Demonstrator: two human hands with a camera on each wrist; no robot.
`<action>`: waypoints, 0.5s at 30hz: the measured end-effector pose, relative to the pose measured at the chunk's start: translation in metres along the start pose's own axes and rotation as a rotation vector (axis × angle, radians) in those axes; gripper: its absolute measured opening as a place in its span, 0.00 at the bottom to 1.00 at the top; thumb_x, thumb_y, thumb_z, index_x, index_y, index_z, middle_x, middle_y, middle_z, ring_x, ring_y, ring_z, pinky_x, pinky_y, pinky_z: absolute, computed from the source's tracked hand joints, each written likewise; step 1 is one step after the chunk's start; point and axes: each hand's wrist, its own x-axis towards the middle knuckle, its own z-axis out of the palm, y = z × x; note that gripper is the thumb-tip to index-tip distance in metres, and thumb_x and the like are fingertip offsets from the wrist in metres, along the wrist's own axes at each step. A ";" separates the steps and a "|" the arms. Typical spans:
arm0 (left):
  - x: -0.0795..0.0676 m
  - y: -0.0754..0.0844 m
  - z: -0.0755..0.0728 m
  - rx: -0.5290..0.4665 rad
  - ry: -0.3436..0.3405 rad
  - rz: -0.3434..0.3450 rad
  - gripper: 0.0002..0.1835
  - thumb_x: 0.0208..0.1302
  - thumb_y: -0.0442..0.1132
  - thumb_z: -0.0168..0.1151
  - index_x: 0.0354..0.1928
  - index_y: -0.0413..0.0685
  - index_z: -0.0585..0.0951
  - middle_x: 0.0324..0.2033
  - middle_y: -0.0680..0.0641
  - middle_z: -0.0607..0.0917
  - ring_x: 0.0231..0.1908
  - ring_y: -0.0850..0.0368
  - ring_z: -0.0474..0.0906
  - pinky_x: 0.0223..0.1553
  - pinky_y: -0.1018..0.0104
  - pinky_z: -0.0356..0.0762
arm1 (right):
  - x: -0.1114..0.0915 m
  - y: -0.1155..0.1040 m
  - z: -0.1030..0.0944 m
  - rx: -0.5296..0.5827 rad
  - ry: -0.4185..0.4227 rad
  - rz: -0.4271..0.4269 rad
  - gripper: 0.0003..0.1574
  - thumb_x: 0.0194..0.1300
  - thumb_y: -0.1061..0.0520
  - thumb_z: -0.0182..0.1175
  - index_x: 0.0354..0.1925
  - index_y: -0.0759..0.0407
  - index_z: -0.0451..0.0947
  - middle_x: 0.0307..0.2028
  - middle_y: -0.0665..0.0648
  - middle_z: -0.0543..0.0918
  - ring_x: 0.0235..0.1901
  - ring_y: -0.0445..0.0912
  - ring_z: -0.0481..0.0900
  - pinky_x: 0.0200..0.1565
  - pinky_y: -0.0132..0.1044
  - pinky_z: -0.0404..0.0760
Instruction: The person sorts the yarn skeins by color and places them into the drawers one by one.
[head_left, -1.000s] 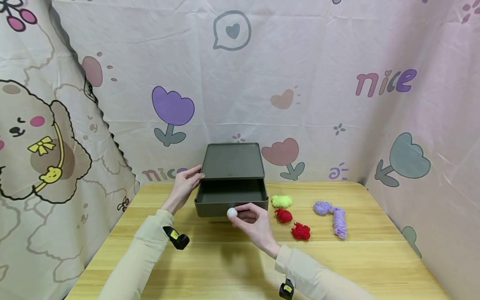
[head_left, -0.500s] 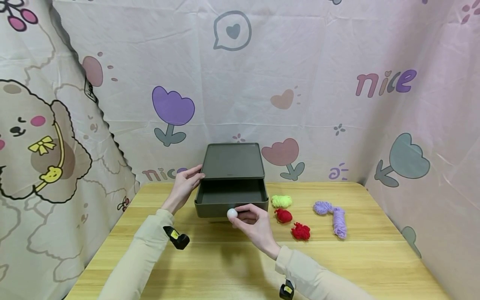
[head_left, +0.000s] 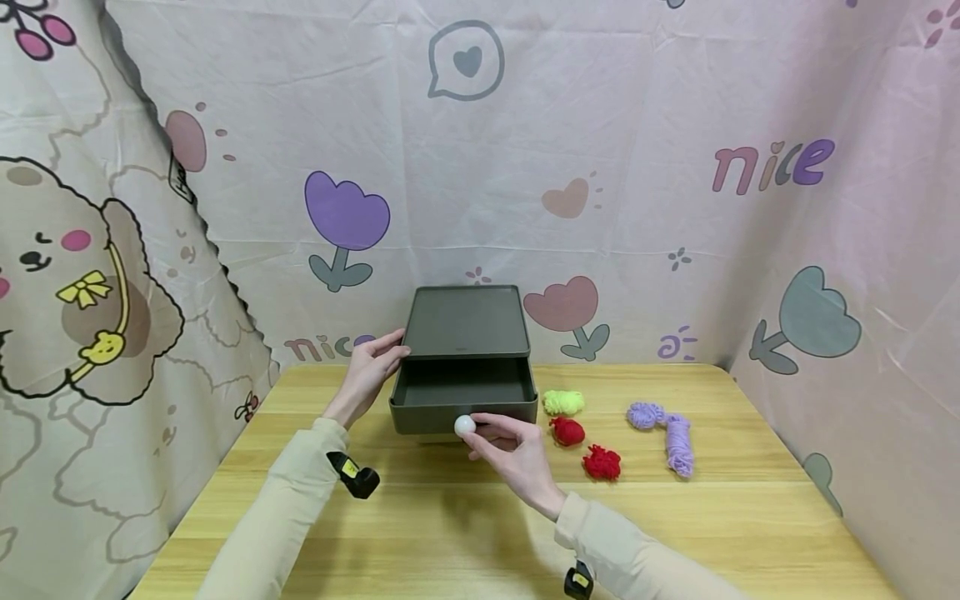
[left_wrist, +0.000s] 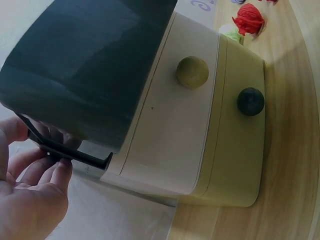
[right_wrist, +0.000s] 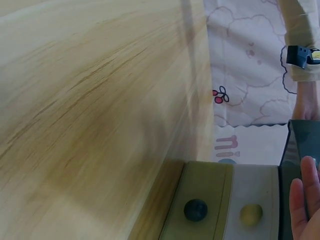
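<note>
A small tabletop drawer cabinet (head_left: 468, 321) has its dark grey top drawer (head_left: 423, 420) pulled out; the inside that shows holds nothing. My right hand (head_left: 513, 454) pinches that drawer's round white knob (head_left: 464, 426) between thumb and index finger. With my left hand (head_left: 367, 379) I hold the cabinet's dark upper frame at its left front corner. The left wrist view shows the left fingers (left_wrist: 37, 172) around the dark frame edge. Below the pulled drawer are a white drawer (left_wrist: 167, 105) with a yellow knob (left_wrist: 192, 72) and a yellow-green drawer (left_wrist: 235, 145) with a dark knob (left_wrist: 250, 101).
Right of the cabinet on the wooden table (head_left: 420, 533) lie a yellow-green yarn bundle (head_left: 563, 403), a red yarn ball (head_left: 567, 432), a looser red bundle (head_left: 602, 463) and two purple yarn bundles (head_left: 679, 446). A printed curtain (head_left: 480, 167) hangs behind.
My right hand has shifted very slightly right and down, its thumb and index finger still at the white knob. The left hand and the pulled-out drawer look unchanged.
</note>
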 end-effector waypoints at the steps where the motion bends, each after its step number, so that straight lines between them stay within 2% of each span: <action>1: 0.000 0.000 0.000 -0.001 -0.001 0.000 0.30 0.76 0.33 0.51 0.77 0.38 0.59 0.78 0.41 0.57 0.75 0.46 0.59 0.75 0.55 0.57 | 0.000 0.000 0.000 -0.004 0.001 -0.007 0.18 0.62 0.65 0.68 0.51 0.71 0.83 0.38 0.73 0.88 0.27 0.38 0.88 0.36 0.35 0.89; 7: -0.001 0.000 0.000 -0.009 0.000 0.009 0.30 0.76 0.33 0.52 0.76 0.37 0.59 0.79 0.41 0.56 0.76 0.47 0.57 0.76 0.53 0.57 | -0.003 0.000 -0.005 -0.034 0.021 -0.051 0.18 0.61 0.67 0.69 0.49 0.72 0.83 0.36 0.73 0.88 0.25 0.41 0.89 0.33 0.34 0.89; 11: 0.000 -0.001 0.000 -0.003 0.007 0.015 0.30 0.75 0.33 0.52 0.76 0.36 0.59 0.79 0.41 0.56 0.76 0.47 0.56 0.75 0.53 0.57 | -0.006 -0.001 -0.011 -0.067 0.057 -0.047 0.16 0.61 0.66 0.69 0.48 0.69 0.84 0.34 0.70 0.89 0.24 0.45 0.89 0.31 0.30 0.87; 15: 0.000 -0.002 0.000 -0.003 0.008 0.015 0.30 0.75 0.33 0.52 0.76 0.36 0.60 0.79 0.40 0.57 0.76 0.47 0.57 0.76 0.52 0.56 | -0.008 0.000 -0.020 -0.086 0.105 -0.050 0.14 0.61 0.66 0.69 0.46 0.68 0.85 0.32 0.70 0.89 0.23 0.46 0.89 0.29 0.32 0.86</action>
